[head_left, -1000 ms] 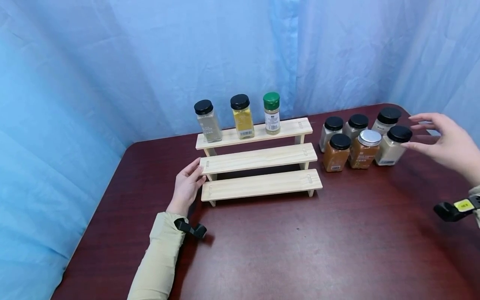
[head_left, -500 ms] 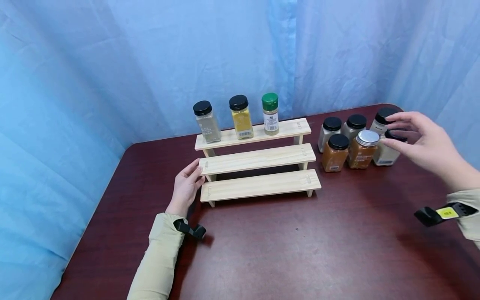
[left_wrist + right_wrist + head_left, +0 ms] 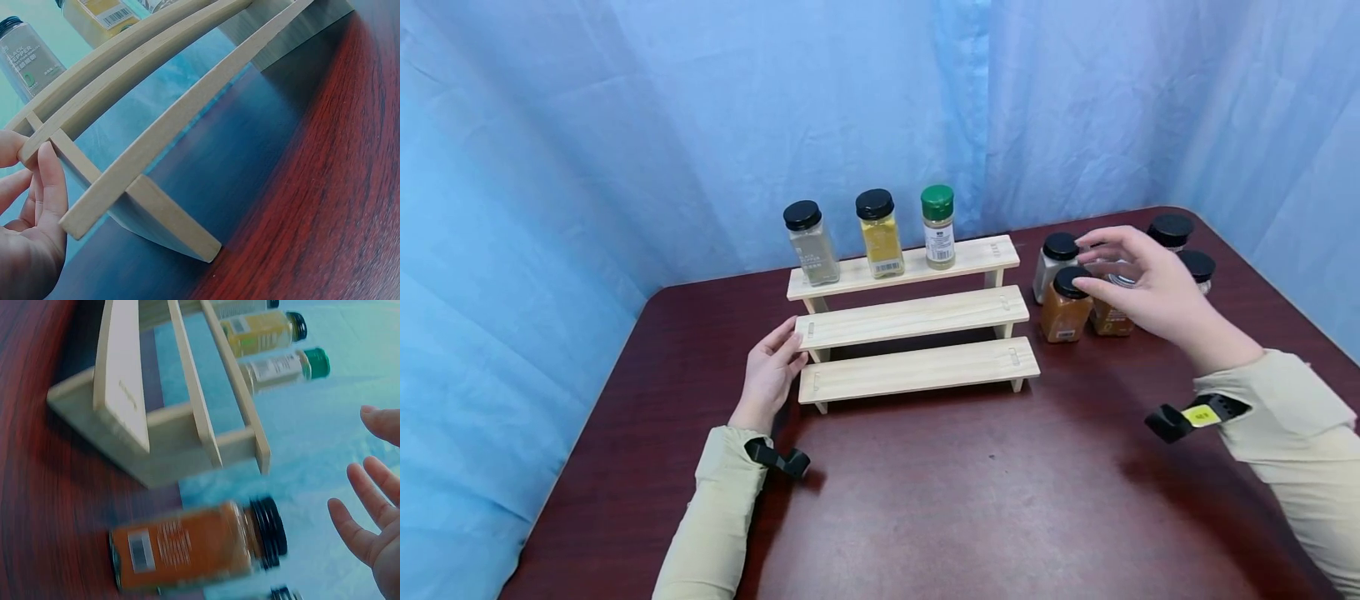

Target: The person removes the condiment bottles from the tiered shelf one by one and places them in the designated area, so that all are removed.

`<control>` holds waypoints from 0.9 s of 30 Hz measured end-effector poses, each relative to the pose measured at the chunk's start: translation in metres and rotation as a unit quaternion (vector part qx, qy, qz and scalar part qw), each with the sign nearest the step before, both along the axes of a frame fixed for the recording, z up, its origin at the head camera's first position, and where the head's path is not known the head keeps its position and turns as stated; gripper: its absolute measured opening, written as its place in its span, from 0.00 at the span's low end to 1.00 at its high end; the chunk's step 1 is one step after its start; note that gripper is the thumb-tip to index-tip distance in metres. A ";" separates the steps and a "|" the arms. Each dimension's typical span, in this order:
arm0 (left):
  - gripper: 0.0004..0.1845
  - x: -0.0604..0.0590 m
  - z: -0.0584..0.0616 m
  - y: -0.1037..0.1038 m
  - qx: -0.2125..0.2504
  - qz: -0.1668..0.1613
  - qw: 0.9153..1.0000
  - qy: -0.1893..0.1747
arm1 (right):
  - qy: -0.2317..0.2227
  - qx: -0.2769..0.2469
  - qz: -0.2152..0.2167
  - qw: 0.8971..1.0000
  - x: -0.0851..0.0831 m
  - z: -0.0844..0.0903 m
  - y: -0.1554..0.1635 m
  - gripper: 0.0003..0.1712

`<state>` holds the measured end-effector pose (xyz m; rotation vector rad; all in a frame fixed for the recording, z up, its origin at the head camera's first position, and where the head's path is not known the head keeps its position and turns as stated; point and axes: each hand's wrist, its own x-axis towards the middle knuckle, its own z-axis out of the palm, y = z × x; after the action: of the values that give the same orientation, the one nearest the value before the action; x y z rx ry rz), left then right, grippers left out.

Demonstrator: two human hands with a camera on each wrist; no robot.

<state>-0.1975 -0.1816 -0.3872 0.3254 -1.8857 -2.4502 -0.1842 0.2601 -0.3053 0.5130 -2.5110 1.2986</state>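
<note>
A three-tier wooden rack (image 3: 917, 317) stands mid-table. My left hand (image 3: 769, 371) holds the left end of its middle tier; in the left wrist view thumb and fingers (image 3: 52, 181) pinch the board's corner. On the top tier are a grey spice jar (image 3: 815, 250), a yellow spice jar (image 3: 883, 246) and a green-capped shaker (image 3: 939, 237). My right hand (image 3: 1157, 292) hovers over the jar group, fingers spread and holding nothing. Nearest to it is an orange-brown spice jar (image 3: 1064, 317) with a black lid; the right wrist view shows a gap between fingers and lid.
A pale jar (image 3: 1049, 273) stands behind the orange-brown one. Another brown jar (image 3: 1112, 322) is partly behind my right hand, with two black-lidded jars (image 3: 1197, 268) further right. Blue curtains (image 3: 700, 150) rise behind the dark red table (image 3: 925, 500).
My right hand has moved left across the jars, from the far-right ones to the orange-brown jar. My left hand keeps its hold on the rack. The jars stay where they were.
</note>
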 end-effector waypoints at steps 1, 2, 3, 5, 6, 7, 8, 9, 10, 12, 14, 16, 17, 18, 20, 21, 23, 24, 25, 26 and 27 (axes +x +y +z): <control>0.25 0.000 0.000 0.000 0.000 -0.001 1.000 0.001 | 0.003 -0.006 0.005 1.000 -0.001 0.000 -0.004 0.24; 0.25 0.000 0.000 0.000 0.000 -0.001 1.000 0.002 | 0.008 -0.010 0.010 1.000 -0.003 0.000 -0.009 0.24; 0.25 0.000 0.000 0.000 -0.001 -0.002 1.000 0.002 | 0.013 -0.017 0.017 1.000 -0.004 0.000 -0.013 0.24; 0.25 0.000 -0.001 -0.001 -0.001 -0.003 1.000 0.000 | 0.023 -0.028 0.031 0.999 -0.007 -0.001 -0.021 0.24; 0.25 0.000 -0.001 -0.001 -0.002 -0.002 1.000 0.000 | 0.028 -0.031 0.036 0.998 -0.009 -0.001 -0.025 0.24; 0.25 0.000 -0.001 -0.001 -0.004 -0.002 1.000 0.000 | 0.033 -0.034 0.041 0.998 -0.011 -0.002 -0.028 0.25; 0.25 0.000 -0.001 -0.001 -0.004 -0.002 1.000 -0.001 | 0.036 -0.039 0.046 0.998 -0.012 -0.002 -0.032 0.26; 0.25 0.000 -0.001 -0.001 -0.004 -0.002 1.000 -0.001 | 0.039 -0.044 0.051 0.997 -0.014 -0.002 -0.035 0.27; 0.25 0.000 -0.001 -0.001 -0.002 -0.002 1.000 -0.001 | 0.041 -0.047 0.052 0.997 -0.015 -0.003 -0.038 0.28; 0.25 0.000 0.000 -0.001 -0.003 -0.003 1.000 -0.001 | 0.041 -0.055 0.055 0.996 -0.019 -0.004 -0.044 0.30; 0.25 0.000 0.000 0.000 -0.004 -0.003 1.000 -0.001 | 0.037 -0.062 0.055 0.996 -0.021 -0.005 -0.049 0.32; 0.25 0.000 0.000 0.000 -0.004 -0.003 1.000 -0.001 | 0.035 -0.067 0.057 0.996 -0.024 -0.006 -0.054 0.32; 0.25 -0.001 0.001 0.000 -0.005 -0.003 1.000 -0.001 | 0.033 -0.070 0.058 0.995 -0.025 -0.006 -0.056 0.32; 0.25 -0.001 0.001 0.000 -0.005 -0.003 1.000 0.000 | 0.032 -0.072 0.057 0.995 -0.026 -0.006 -0.059 0.32; 0.25 -0.001 0.001 0.000 -0.004 -0.003 1.000 0.001 | 0.027 -0.081 0.057 0.995 -0.029 -0.006 -0.063 0.32; 0.25 0.000 0.001 0.000 -0.004 -0.002 1.000 0.001 | 0.025 -0.084 0.057 0.995 -0.031 -0.006 -0.065 0.32; 0.25 0.000 0.000 0.000 -0.005 -0.001 1.000 0.002 | 0.015 -0.087 0.050 0.995 -0.035 -0.006 -0.069 0.33; 0.25 0.000 0.000 0.000 -0.004 0.001 1.000 0.001 | 0.011 -0.086 0.047 0.995 -0.036 -0.006 -0.071 0.34; 0.25 0.000 0.000 0.000 -0.005 0.000 1.000 0.001 | 0.005 -0.085 0.045 0.995 -0.038 -0.006 -0.073 0.35; 0.24 0.000 0.000 -0.001 -0.002 0.002 1.000 -0.001 | -0.001 -0.085 0.045 0.995 -0.040 -0.007 -0.075 0.36; 0.24 0.000 0.000 -0.001 -0.003 0.002 1.000 -0.001 | -0.007 -0.084 0.046 0.995 -0.041 -0.007 -0.077 0.37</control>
<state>-0.1973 -0.1822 -0.3868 0.3304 -1.8919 -2.4418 -0.2254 0.1828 -0.3120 0.5896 -2.3860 1.5359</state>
